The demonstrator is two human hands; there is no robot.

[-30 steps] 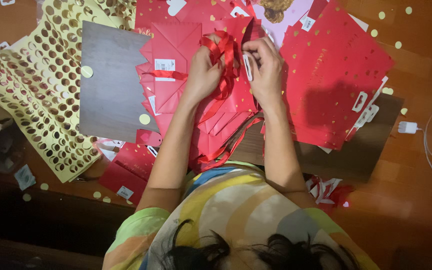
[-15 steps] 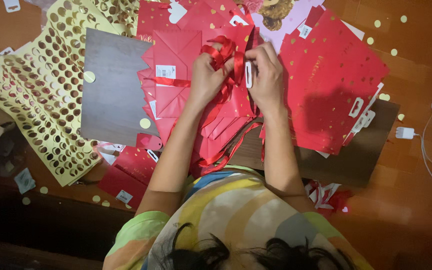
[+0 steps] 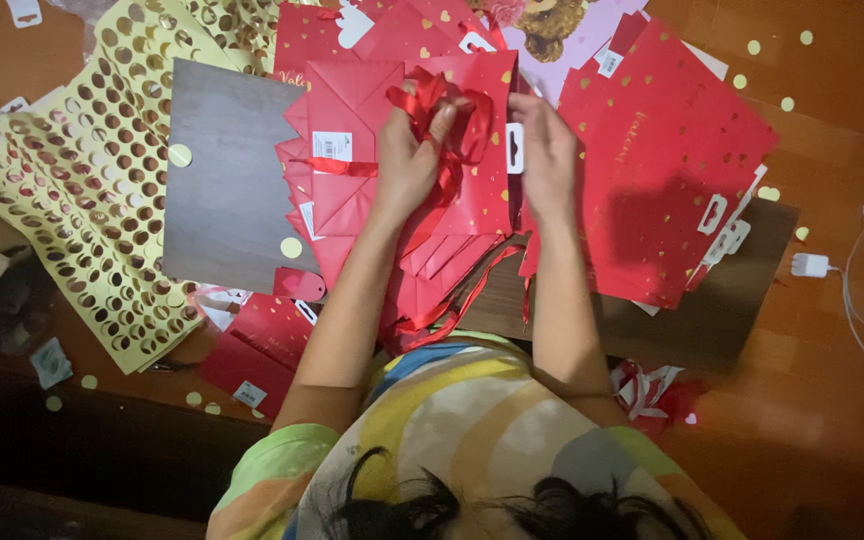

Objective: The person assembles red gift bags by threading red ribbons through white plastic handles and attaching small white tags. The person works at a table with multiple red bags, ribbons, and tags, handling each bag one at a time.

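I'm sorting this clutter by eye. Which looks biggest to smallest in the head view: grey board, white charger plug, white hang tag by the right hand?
1. grey board
2. white hang tag
3. white charger plug; close to the tag, so unsure.

A warm brown wooden floor (image 3: 832, 420) fills the scene, dotted with small pale paper circles. A dark grey board (image 3: 227, 190) lies on it; left of that board the floor falls into deep shadow.

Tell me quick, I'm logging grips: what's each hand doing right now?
Left hand: closed, pinching the shiny red satin ribbon.
Right hand: fingers curled on the flat red paper gift bag; grip cannot be told.
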